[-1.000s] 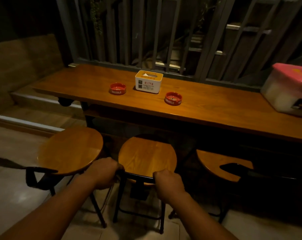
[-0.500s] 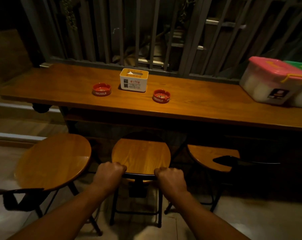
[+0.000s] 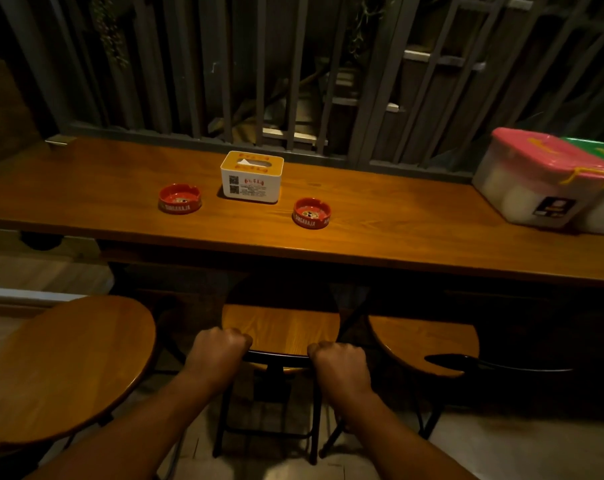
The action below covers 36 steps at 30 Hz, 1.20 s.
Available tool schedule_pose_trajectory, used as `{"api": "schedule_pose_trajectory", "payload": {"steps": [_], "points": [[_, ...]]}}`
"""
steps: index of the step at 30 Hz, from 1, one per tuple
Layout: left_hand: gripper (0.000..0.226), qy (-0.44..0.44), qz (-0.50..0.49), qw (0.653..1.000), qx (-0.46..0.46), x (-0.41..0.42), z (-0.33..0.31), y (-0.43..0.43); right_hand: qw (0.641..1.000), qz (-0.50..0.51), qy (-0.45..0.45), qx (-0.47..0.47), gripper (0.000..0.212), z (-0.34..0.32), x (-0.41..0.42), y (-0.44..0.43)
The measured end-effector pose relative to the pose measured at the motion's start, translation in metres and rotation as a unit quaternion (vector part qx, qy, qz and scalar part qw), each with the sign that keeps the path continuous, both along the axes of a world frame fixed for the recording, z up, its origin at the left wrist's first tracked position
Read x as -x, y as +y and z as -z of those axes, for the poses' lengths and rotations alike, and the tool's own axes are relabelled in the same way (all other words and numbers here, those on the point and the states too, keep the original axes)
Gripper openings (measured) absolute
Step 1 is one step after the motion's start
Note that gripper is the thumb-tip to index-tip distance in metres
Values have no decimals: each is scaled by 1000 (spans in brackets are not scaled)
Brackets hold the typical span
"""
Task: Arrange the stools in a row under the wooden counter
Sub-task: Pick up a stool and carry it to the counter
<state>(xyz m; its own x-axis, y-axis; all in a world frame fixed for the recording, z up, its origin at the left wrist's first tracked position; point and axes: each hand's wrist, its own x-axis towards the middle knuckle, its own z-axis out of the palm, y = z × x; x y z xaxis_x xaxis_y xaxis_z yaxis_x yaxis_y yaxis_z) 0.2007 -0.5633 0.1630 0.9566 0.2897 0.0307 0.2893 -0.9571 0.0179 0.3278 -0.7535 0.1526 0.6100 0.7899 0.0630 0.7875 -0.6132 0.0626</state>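
Three round wooden stools with black metal frames stand before the long wooden counter [image 3: 380,233]. The middle stool [image 3: 283,327] sits half under the counter's front edge, its far part in shadow. My left hand [image 3: 217,355] and my right hand [image 3: 340,367] are both closed on the black rail at its near rim. The right stool [image 3: 415,341] is also partly under the counter, with a black backrest bar at its near side. The left stool [image 3: 61,365] stands out from the counter, closest to me.
On the counter are two red ashtrays [image 3: 180,199] [image 3: 311,213], a white and yellow tissue box [image 3: 252,176], and a pink-lidded plastic bin [image 3: 539,178] beside a green-lidded one at the far right. Grey metal railing runs behind. Steps lie at the left.
The middle stool has slid forward, further under the counter, with both hands still on its rail. The view has shifted right and closer, so the left stool now looks larger.
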Motion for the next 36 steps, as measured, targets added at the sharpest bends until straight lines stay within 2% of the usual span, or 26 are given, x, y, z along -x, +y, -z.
{"api": "schedule_pose_trajectory", "payload": {"steps": [3, 10, 15, 17, 20, 23, 27, 31, 34, 36], "points": [[22, -6, -7, 1000, -6, -8, -2, 5, 1000, -5, -5, -12, 37, 2, -7, 5], [41, -6, 5, 1000, 0, -15, -3, 9, 1000, -6, -12, -16, 37, 4, -15, 10], [42, -7, 18, 1000, -17, -12, 5, 9, 1000, -6, -12, -11, 36, 11, -13, 9], [38, -15, 10, 999, -35, -14, 1, 8, 1000, -6, -15, -12, 36, 8, -13, 8], [15, -5, 17, 999, -45, -15, -2, 9, 1000, -14, -15, -3, 36, 5, -13, 8], [20, 56, -2, 998, -8, -15, -7, 11, 1000, -13, -8, 9, 33, 2, -11, 7], [20, 35, -29, 994, 97, -9, -7, 20, 999, -4, 48, 6, 14, -6, -10, 10], [31, 44, -29, 989, 139, 5, -11, 24, 993, 17, 119, 23, 18, -19, -7, 13], [44, 39, -34, 988, 148, 26, -21, 29, 989, -5, 142, 41, 21, -31, -1, 22], [55, 27, -52, 986, 158, 48, -29, 37, 984, -20, 175, -7, 23, -41, 15, 35]]}}
